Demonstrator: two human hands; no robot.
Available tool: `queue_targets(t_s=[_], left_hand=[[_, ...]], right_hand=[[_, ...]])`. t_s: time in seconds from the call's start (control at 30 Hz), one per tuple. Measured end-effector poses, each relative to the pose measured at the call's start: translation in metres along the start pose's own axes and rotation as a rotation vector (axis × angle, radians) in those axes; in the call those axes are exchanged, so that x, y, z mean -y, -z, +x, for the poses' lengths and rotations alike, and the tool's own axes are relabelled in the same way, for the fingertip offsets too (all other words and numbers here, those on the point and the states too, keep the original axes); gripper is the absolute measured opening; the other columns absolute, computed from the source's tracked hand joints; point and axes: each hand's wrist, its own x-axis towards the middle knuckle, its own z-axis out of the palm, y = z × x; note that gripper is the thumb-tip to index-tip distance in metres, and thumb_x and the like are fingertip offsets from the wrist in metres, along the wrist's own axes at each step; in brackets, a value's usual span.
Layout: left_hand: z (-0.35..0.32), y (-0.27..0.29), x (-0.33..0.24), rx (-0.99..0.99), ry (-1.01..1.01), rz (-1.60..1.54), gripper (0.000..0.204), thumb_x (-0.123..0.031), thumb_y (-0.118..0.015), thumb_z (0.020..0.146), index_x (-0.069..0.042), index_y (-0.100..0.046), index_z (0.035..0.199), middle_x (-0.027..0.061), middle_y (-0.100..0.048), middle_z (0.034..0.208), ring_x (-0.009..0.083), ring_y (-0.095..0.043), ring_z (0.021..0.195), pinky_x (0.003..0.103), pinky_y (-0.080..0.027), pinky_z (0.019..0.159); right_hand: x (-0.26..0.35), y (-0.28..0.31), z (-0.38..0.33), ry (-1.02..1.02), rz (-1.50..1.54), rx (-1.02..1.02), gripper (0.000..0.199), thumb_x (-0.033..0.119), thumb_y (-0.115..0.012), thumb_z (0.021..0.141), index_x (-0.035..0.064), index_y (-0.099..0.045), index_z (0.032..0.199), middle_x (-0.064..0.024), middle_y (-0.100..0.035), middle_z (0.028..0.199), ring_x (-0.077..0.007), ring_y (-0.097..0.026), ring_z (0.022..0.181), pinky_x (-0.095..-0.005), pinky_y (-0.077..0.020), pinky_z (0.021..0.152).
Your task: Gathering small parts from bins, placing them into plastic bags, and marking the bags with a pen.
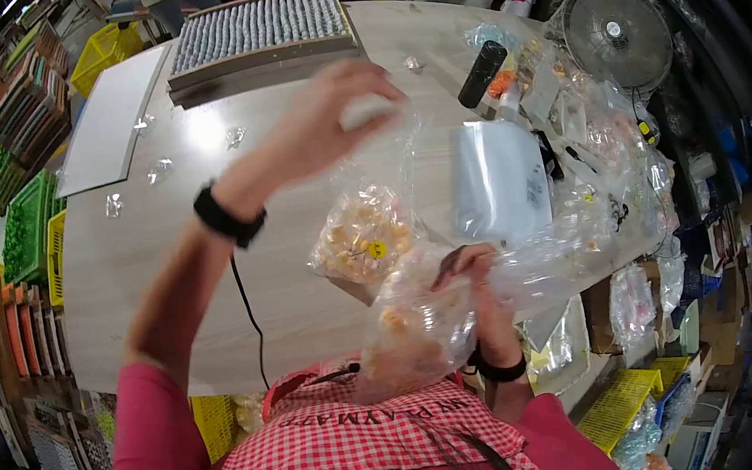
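My left hand [321, 119] is raised over the middle of the table, fingers curved and thumb apart, with nothing visible between them. Close to my body, my right hand [480, 280] grips the gathered neck of a clear plastic bag [414, 335]. Pale orange and pink small pieces show through its film, and the loose upper part spreads to the right. Just beyond it, a second clear bag [360, 223] of similar pieces lies on the table, marked with a yellow sticker. Its transparent open end stretches up below my left hand.
A stack of clear plastic sheets or bags [498, 179] lies right of centre, near a black cylinder [482, 74]. Filled bags crowd the right edge by a fan [617, 37]. At the back sits a tray of grey pieces [261, 30]; a white board [115, 123] lies left.
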Motion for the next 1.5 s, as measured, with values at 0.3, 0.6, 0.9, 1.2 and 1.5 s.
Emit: queue_targets(t_s=[0.3, 0.6, 0.9, 1.2, 1.5], left_hand=[[-0.02, -0.062, 0.128, 0.519, 0.601, 0.517, 0.045, -0.021, -0.073, 0.072, -0.011, -0.059, 0.113, 0.0127, -0.064, 0.102, 0.0329, -0.058, 0.103, 0.042, -0.047, 0.087], [-0.033, -0.087, 0.09, 0.464, 0.53, 0.203, 0.025, -0.021, -0.045, 0.093, -0.006, -0.065, 0.094, 0.0115, -0.064, 0.079, 0.0288, -0.062, 0.078, 0.039, -0.049, 0.07], [-0.033, -0.02, -0.056, 0.512, 0.623, -0.497, 0.032, -0.023, -0.045, 0.098, 0.0, -0.066, 0.094, -0.0025, -0.039, 0.052, 0.0059, -0.035, 0.041, 0.024, -0.03, 0.039], [-0.078, -0.027, -0.045, 0.284, 0.921, -0.695, 0.02, -0.023, -0.059, 0.09, -0.004, -0.064, 0.085, -0.0006, -0.045, 0.054, 0.0062, -0.04, 0.043, 0.023, -0.029, 0.04], [-0.111, -0.049, -0.075, 0.076, 0.721, -0.929, 0.025, -0.019, -0.051, 0.092, 0.002, -0.061, 0.084, 0.0008, -0.056, 0.065, 0.009, -0.056, 0.056, 0.027, -0.045, 0.049]], right_hand=[[0.038, 0.072, 0.001, 0.309, 0.225, -0.079, 0.032, 0.035, -0.033, 0.101, 0.0102, -0.038, 0.081, -0.0038, -0.041, 0.064, -0.0171, -0.038, 0.063, -0.0304, -0.0377, 0.064], [0.074, 0.142, 0.047, 0.517, 0.974, 0.662, 0.033, 0.028, -0.02, 0.102, 0.0096, -0.043, 0.088, -0.0056, -0.062, 0.071, -0.016, -0.058, 0.059, -0.0288, -0.0428, 0.058], [0.056, 0.056, 0.039, 0.303, 1.148, 0.78, 0.025, 0.024, -0.025, 0.101, 0.0065, -0.039, 0.09, -0.0119, -0.062, 0.073, -0.0249, -0.06, 0.059, -0.0339, -0.0481, 0.046], [0.016, -0.043, 0.049, -0.274, 0.832, 0.992, 0.014, 0.018, -0.041, 0.098, 0.0075, -0.038, 0.107, -0.0108, -0.058, 0.079, -0.0241, -0.062, 0.064, -0.0319, -0.0527, 0.053], [-0.007, -0.248, 0.11, -0.282, 0.345, 1.511, 0.04, 0.008, -0.049, 0.091, 0.0042, -0.034, 0.128, -0.0122, -0.057, 0.099, -0.025, -0.061, 0.087, -0.0316, -0.0516, 0.073]])
